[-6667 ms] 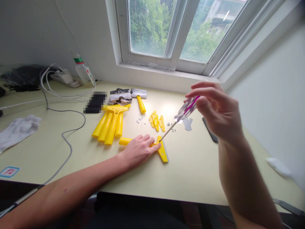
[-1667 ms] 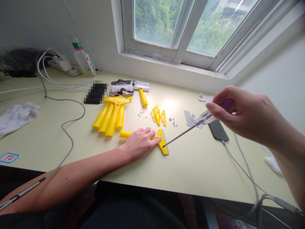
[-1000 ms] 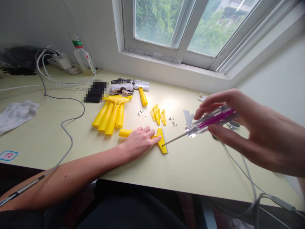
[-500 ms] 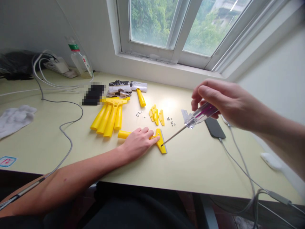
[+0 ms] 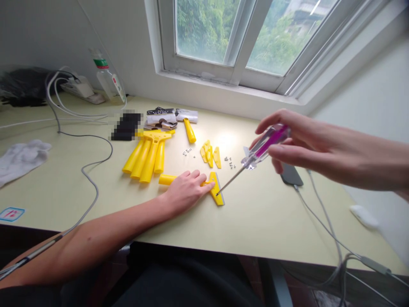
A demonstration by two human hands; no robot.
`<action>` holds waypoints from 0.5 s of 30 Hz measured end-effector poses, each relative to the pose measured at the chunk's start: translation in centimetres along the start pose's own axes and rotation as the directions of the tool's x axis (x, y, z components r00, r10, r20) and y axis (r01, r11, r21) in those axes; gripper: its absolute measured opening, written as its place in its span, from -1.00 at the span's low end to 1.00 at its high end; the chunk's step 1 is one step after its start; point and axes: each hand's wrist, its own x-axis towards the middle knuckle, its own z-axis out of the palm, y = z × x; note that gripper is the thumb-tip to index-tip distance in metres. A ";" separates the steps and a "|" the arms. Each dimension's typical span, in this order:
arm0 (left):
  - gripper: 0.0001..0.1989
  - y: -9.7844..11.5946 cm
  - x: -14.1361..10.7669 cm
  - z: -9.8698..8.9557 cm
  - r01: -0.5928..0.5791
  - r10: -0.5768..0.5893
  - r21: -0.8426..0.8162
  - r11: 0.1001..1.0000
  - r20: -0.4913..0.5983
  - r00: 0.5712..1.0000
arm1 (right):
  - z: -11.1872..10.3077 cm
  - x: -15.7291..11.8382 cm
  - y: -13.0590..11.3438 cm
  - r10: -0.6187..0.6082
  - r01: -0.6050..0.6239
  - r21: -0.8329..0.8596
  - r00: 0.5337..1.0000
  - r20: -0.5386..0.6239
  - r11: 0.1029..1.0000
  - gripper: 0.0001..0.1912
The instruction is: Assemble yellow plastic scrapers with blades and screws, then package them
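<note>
My left hand [image 5: 188,190] presses a yellow scraper [image 5: 217,197] flat on the table, fingers over its handle and the thumb side against its head. A metal blade shows along the head's right edge. My right hand [image 5: 297,147] holds a screwdriver [image 5: 268,143] by its clear and purple handle, between thumb and fingers. The tool slants down to the left, its tip at a screw spot on the lower part of the scraper head. Beyond lie loose yellow head plates [image 5: 209,153], small screws [image 5: 230,161] and nuts [image 5: 187,151].
Several yellow scraper handles [image 5: 147,157] lie stacked at left, near another yellow handle [image 5: 189,130] and paper-wrapped packs [image 5: 161,116]. A phone [image 5: 291,175] with a cable lies at right. A white cloth [image 5: 24,160], a bottle [image 5: 110,85] and cables are on the left.
My right hand has changed its grip around the screwdriver handle, its fingers looser and the wrist turned. The screwdriver tip stays on the scraper. My left hand keeps its place.
</note>
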 end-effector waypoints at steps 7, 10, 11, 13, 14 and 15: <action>-0.62 -0.1 0.1 0.0 -0.006 0.006 -0.006 1.000 -0.005 1.000 | 0.0 0.4 -0.2 -0.191 0.194 -0.062 0.980 0.050 0.979 -0.70; -0.61 -0.1 0.1 -0.1 -0.005 0.005 0.001 1.000 0.001 1.000 | 0.1 0.2 -0.1 -0.194 0.195 -0.015 0.980 0.040 0.981 -0.66; -0.62 0.0 0.1 -0.1 -0.003 0.003 0.003 1.000 0.003 1.000 | 0.2 0.1 -0.1 -0.153 0.152 -0.068 0.988 -0.009 0.986 -0.62; -0.62 0.0 0.0 -0.2 0.001 -0.001 0.005 1.000 0.004 1.000 | 0.5 0.1 -0.3 -0.074 0.054 -0.197 0.993 -0.096 0.979 -0.57; -0.62 0.0 0.0 -0.2 0.000 0.000 0.003 1.000 0.004 1.000 | 0.6 0.1 -0.4 -0.059 0.033 -0.232 0.993 -0.106 0.972 -0.56; -0.62 0.0 0.0 -0.2 -0.001 0.001 0.000 1.000 0.004 1.000 | 0.6 0.0 -0.4 -0.069 0.047 -0.230 0.994 -0.086 0.972 -0.59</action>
